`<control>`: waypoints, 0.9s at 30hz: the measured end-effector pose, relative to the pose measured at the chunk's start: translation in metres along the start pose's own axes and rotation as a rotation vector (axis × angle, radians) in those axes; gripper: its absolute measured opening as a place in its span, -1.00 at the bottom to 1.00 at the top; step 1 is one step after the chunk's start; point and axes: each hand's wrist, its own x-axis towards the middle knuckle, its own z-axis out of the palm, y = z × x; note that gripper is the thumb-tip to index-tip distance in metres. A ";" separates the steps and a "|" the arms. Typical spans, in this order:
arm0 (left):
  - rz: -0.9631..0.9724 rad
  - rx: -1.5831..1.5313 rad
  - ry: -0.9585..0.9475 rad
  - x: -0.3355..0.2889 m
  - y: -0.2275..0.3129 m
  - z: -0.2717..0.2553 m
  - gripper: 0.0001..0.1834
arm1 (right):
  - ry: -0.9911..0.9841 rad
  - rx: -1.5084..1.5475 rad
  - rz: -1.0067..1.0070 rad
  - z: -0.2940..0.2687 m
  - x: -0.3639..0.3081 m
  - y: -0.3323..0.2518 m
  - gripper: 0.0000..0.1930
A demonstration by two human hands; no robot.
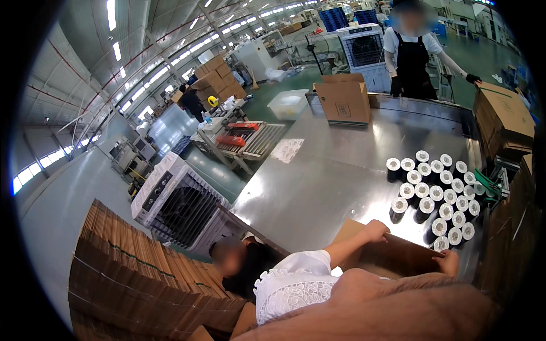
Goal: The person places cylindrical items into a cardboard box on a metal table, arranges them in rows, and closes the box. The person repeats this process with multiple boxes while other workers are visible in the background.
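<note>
An opened cardboard box (392, 254) stands at the near edge of the metal table, its inside partly showing. My left hand (375, 231), at the end of a white lace sleeve, has its fingers closed over the box's far edge. At the box's right end my right hand (447, 263) is closed on the edge of the board. Part of the box is hidden behind my arms. Just beyond it, several black cylinders (436, 193) with white round tops stand upright in a loose cluster.
Across the metal table (296, 187) stands another cardboard box (344, 101). A person in a black apron touches a cardboard stack (503, 116) on the right. Flattened cartons (136, 267) are piled at left beside an air cooler (179, 196). A dark-clothed person (250, 267) is close by.
</note>
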 end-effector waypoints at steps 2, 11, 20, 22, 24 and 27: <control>-0.027 -0.038 -0.105 0.000 -0.001 -0.009 -0.53 | 0.036 -0.002 -0.003 -0.007 -0.008 -0.018 -0.58; -0.156 -0.726 -0.881 0.042 -0.011 -0.021 -0.19 | -0.092 -0.002 -0.040 -0.002 0.009 -0.001 -0.59; -0.136 -0.559 -0.800 0.105 0.026 0.068 -0.28 | -0.293 0.501 0.185 -0.031 0.016 0.002 -0.55; -0.024 -0.415 -0.553 0.129 0.034 0.094 -0.37 | -0.254 0.664 0.364 -0.012 0.040 0.041 -0.56; 0.082 -0.306 -0.260 0.162 0.046 0.107 -0.46 | -0.214 0.406 0.378 0.003 0.060 0.073 -0.44; 0.325 -0.158 0.016 0.219 0.058 0.123 -0.46 | -0.250 0.151 0.357 0.040 0.081 0.104 -0.23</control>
